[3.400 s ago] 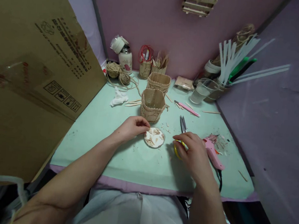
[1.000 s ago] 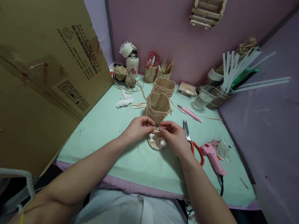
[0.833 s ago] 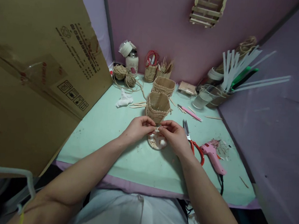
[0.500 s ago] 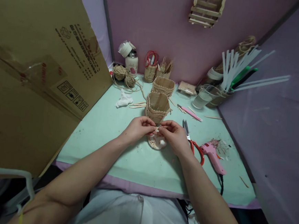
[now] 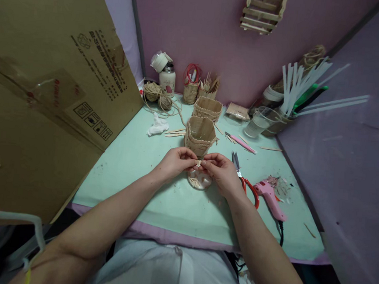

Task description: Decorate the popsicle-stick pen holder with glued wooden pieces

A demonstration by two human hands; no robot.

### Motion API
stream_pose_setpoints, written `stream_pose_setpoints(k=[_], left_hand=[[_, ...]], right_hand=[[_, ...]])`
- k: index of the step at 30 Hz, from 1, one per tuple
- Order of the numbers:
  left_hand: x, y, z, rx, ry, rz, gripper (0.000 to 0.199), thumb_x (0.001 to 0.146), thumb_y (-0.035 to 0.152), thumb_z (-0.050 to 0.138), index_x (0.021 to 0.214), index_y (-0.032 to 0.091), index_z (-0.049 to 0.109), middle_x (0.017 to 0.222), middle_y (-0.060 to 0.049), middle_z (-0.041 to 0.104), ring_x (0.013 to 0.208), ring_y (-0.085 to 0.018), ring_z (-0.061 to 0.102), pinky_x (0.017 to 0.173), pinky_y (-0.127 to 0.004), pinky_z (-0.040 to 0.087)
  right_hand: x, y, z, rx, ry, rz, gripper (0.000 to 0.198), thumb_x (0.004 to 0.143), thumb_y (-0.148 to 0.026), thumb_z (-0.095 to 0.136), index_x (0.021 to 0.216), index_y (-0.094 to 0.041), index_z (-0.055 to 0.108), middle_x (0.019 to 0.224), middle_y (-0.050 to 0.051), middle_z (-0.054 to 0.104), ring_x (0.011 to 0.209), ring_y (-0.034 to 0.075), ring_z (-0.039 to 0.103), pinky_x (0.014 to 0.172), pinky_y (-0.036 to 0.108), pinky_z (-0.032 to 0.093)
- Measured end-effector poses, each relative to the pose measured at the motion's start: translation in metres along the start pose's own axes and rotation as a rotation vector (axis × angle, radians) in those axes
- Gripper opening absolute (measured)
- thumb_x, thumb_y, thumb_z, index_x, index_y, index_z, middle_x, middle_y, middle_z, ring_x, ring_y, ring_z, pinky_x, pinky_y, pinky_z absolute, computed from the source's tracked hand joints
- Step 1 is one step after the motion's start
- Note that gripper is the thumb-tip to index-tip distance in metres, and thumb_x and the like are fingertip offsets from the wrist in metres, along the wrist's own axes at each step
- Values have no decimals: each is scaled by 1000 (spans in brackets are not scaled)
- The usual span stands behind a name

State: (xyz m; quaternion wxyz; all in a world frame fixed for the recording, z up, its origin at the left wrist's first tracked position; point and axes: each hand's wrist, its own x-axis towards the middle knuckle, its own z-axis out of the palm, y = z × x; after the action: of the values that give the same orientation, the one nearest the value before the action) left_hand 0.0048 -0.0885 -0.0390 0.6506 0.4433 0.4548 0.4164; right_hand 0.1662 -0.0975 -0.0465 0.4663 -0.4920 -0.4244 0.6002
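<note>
My left hand (image 5: 177,164) and my right hand (image 5: 219,170) meet at the middle of the table, both closed in a pinch. Between their fingertips is a small pale strip (image 5: 199,163), which looks like a bit of thin wood; most of it is covered by the fingers. Right under the hands lies a small round dish (image 5: 199,181) with white pieces and pale slivers in it, partly hidden. Just beyond the fingertips stands a woven basket (image 5: 200,136) with a braided rim, upright. A second such basket (image 5: 207,109) stands behind it.
Red-handled scissors (image 5: 251,191) and a pink glue gun (image 5: 272,201) lie right of my right hand. Farther back are a pink pen-like cutter (image 5: 242,143), a plastic cup (image 5: 259,123) and twine balls (image 5: 157,95). A large cardboard box (image 5: 48,104) borders the left side.
Both hands keep nearly the same place and pinch. The small strip between the fingertips appears slightly turned; the view has shifted a little.
</note>
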Motion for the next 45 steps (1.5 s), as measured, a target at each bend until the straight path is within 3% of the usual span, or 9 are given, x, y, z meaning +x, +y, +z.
stream_pose_setpoints(k=[5, 9, 12, 17, 23, 28, 37, 41, 45], left_hand=[[1, 2, -2, 14, 36, 17, 15, 65, 19, 73, 73, 13, 62, 65, -1, 64, 64, -14, 65, 66, -28, 51], [1, 5, -4, 58, 72, 56, 14, 64, 19, 72, 73, 14, 62, 65, -1, 63, 63, -12, 63, 65, -27, 50], [2, 5, -5, 95, 82, 78, 13, 64, 18, 70, 74, 14, 62, 65, -1, 63, 62, -12, 62, 64, -26, 48], [3, 5, -5, 110, 89, 77, 13, 64, 19, 70, 73, 14, 62, 63, 0, 63, 61, -12, 60, 63, -26, 47], [3, 7, -3, 105, 104, 68, 13, 62, 17, 70, 72, 14, 61, 62, 0, 62, 60, -12, 60, 63, -26, 46], [1, 9, -3, 155, 109, 77, 12, 63, 17, 68, 73, 15, 62, 62, 1, 62, 58, -11, 57, 61, -25, 44], [2, 7, -4, 140, 110, 90, 12, 62, 17, 68, 72, 14, 62, 63, 1, 62, 59, -11, 57, 62, -25, 45], [2, 6, -5, 131, 103, 100, 12, 62, 17, 69, 71, 14, 62, 64, 0, 62, 60, -11, 57, 63, -26, 45], [3, 5, -6, 137, 112, 107, 13, 62, 17, 69, 72, 14, 63, 65, 0, 62, 61, -11, 57, 63, -26, 45]], right_hand=[[0, -1, -7, -181, 53, -105, 21, 66, -31, 74, 80, -19, 62, 65, -1, 65, 60, 14, 61, 57, 25, 47], [-3, -2, -15, -502, -103, -177, 10, 74, -27, 62, 78, -19, 67, 72, 1, 67, 64, 15, 60, 58, 26, 44], [-6, -1, -19, -797, -178, -257, 13, 76, -19, 55, 78, -20, 68, 75, 0, 67, 69, 15, 59, 64, 26, 42], [-6, 0, -14, -1115, -116, -447, 17, 83, -18, 53, 81, -20, 70, 84, 4, 64, 81, 18, 57, 72, 28, 39], [-3, 8, 2, -1390, 6, -508, 20, 87, -20, 54, 79, -21, 72, 81, 7, 64, 82, 21, 54, 67, 32, 31], [-3, 16, 9, -1462, 40, -533, 22, 87, -20, 53, 72, -21, 70, 77, 8, 64, 77, 21, 52, 63, 33, 26], [-7, 9, 3, -1258, -64, -437, 13, 79, -16, 56, 72, -20, 66, 81, 4, 63, 81, 20, 54, 69, 31, 30], [-10, 6, 4, -1342, -14, -502, 18, 85, -21, 54, 85, -22, 72, 88, 7, 62, 87, 22, 51, 70, 33, 28], [-11, 7, 5, -1419, -62, -558, 19, 85, -20, 55, 86, -24, 73, 90, 8, 61, 87, 23, 47, 68, 33, 26]])
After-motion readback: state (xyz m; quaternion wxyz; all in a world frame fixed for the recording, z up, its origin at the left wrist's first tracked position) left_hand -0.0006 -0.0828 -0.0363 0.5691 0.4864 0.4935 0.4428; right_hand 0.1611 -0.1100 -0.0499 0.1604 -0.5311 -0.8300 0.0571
